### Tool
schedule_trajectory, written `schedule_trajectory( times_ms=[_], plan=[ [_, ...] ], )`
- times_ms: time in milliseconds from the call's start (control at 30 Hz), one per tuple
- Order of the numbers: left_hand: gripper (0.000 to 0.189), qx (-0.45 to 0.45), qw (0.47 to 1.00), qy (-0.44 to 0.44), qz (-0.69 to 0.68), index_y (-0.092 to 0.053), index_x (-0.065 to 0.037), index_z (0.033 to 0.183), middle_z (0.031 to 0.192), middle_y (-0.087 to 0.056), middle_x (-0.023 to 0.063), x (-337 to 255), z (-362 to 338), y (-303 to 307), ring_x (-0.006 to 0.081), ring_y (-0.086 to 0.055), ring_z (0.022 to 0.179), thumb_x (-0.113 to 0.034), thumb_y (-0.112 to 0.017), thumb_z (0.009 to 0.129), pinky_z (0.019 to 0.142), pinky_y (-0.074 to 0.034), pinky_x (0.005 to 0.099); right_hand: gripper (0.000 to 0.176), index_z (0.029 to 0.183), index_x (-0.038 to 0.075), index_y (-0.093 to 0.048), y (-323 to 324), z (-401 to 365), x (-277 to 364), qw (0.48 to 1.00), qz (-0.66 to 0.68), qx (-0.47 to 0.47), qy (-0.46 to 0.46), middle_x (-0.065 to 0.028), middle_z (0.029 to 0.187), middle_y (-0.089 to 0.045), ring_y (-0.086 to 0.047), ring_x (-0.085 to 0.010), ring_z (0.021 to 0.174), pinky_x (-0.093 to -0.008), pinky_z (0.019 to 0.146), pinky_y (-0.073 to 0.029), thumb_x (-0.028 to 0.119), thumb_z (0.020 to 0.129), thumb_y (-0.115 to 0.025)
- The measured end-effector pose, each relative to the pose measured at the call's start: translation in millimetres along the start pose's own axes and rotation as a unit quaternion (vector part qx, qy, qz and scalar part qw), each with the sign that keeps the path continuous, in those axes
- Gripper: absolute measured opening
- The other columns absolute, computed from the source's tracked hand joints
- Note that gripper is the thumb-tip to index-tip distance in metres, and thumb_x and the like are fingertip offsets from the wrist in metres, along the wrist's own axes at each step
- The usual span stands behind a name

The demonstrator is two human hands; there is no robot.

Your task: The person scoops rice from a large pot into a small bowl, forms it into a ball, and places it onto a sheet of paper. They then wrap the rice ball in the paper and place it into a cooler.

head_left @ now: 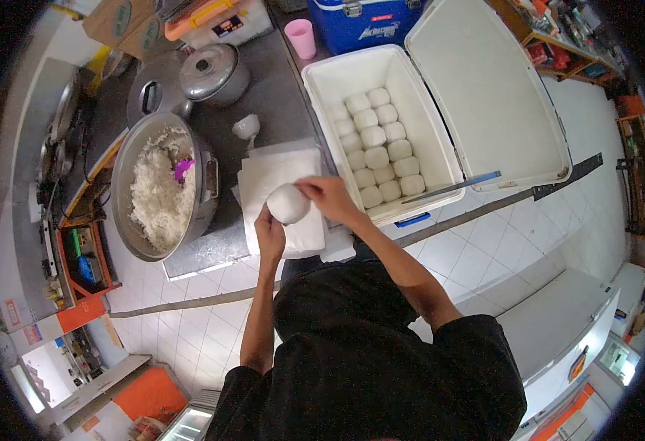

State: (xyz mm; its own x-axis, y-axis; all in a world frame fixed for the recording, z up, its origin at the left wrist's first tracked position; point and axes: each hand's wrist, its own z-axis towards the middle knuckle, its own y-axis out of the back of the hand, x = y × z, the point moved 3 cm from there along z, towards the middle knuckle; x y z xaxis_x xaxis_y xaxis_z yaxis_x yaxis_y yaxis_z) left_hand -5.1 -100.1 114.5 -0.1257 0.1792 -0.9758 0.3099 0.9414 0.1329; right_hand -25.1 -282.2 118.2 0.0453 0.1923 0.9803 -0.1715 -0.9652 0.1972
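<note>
A round white wrapped rice bundle (289,203) is held up over a stack of white wrapping sheets (252,180). My left hand (269,234) grips it from below and the left, its fingers partly hidden behind the bundle. On the bundle's upper right side, my right hand (332,197) pinches the wrapping with bent fingers. Left of the sheets stands a large metal pot (206,176) of cooked white rice (157,191), with a purple scoop (183,170) stuck in it. Several similar white bundles (376,157) lie in rows inside an open white cooler (322,92) on the right.
A rice-smeared ladle or cup (247,127) lies behind the sheets. Further back are a lidded pot (216,73), a pink cup (301,38) and a blue cooler (366,22). The white cooler's lid (488,95) hangs open to the right; a long flat strip (455,187) crosses its near corner.
</note>
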Motion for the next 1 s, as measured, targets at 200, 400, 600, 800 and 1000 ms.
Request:
schedule_trajectory(
  times_ms=[200, 400, 600, 800, 1000],
  plan=[
    [0.045, 0.128, 0.971, -0.125, 0.160, -0.047, 0.004, 0.137, 0.107, -0.057, 0.0086, -45.9, 5.2, -44.8, 0.0151, -0.055, 0.088, 0.005, -0.048, 0.092, 0.078, -0.047, 0.0268, 0.070, 0.134, -0.003, -0.048, 31.3, -26.7, 22.4, 0.950, 0.259, -0.004, -0.176, -0.0100, 0.113, -0.063, -0.061, -0.0174, 0.101, -0.0277, 0.089, -0.050, 0.001, 0.072, -0.080],
    [0.046, 0.203, 0.928, 0.120, -0.288, -0.045, -0.002, 0.142, 0.108, -0.059, 0.0021, -43.5, 19.3, -85.3, 0.0097, -0.058, 0.090, -0.002, -0.051, 0.097, 0.080, -0.048, 0.0229, 0.074, 0.132, 0.000, -0.047, 48.4, -42.6, 0.7, 0.879, 0.441, -0.051, -0.175, -0.0103, 0.109, -0.062, -0.061, -0.0198, 0.098, -0.0312, 0.085, -0.051, 0.008, 0.066, -0.081],
    [0.044, 0.059, 0.989, -0.030, -0.134, -0.049, 0.003, 0.136, 0.100, -0.062, 0.0029, -25.7, 23.1, -130.9, 0.0112, -0.059, 0.089, 0.000, -0.057, 0.093, 0.083, -0.047, 0.0230, 0.074, 0.133, 0.004, -0.046, 90.7, -56.4, 31.4, 0.956, 0.123, -0.263, -0.042, -0.0145, 0.118, -0.058, -0.059, -0.0249, 0.107, -0.0383, 0.089, -0.049, 0.002, 0.067, -0.077],
    [0.057, 0.164, 0.962, 0.040, -0.216, -0.041, 0.002, 0.140, 0.122, -0.060, 0.0137, -52.4, 8.0, -159.9, 0.0186, -0.058, 0.114, -0.004, -0.065, 0.089, 0.091, -0.051, 0.0304, 0.081, 0.138, 0.006, -0.043, 99.3, -52.7, 38.7, 0.959, -0.119, -0.257, 0.024, -0.0236, 0.115, -0.049, -0.044, -0.0440, 0.112, -0.0510, 0.099, -0.035, 0.000, 0.062, -0.071],
    [0.066, 0.115, 0.977, 0.129, -0.123, -0.032, -0.003, 0.144, 0.129, -0.054, 0.0178, -44.4, 33.5, -159.4, 0.0215, -0.059, 0.102, -0.012, -0.068, 0.090, 0.084, -0.051, 0.0321, 0.073, 0.145, 0.005, -0.035, 86.0, -55.3, -12.6, 0.974, 0.056, -0.218, 0.004, -0.0224, 0.132, -0.047, -0.047, -0.0346, 0.123, -0.0461, 0.107, -0.036, 0.007, 0.080, -0.068]
  ],
)
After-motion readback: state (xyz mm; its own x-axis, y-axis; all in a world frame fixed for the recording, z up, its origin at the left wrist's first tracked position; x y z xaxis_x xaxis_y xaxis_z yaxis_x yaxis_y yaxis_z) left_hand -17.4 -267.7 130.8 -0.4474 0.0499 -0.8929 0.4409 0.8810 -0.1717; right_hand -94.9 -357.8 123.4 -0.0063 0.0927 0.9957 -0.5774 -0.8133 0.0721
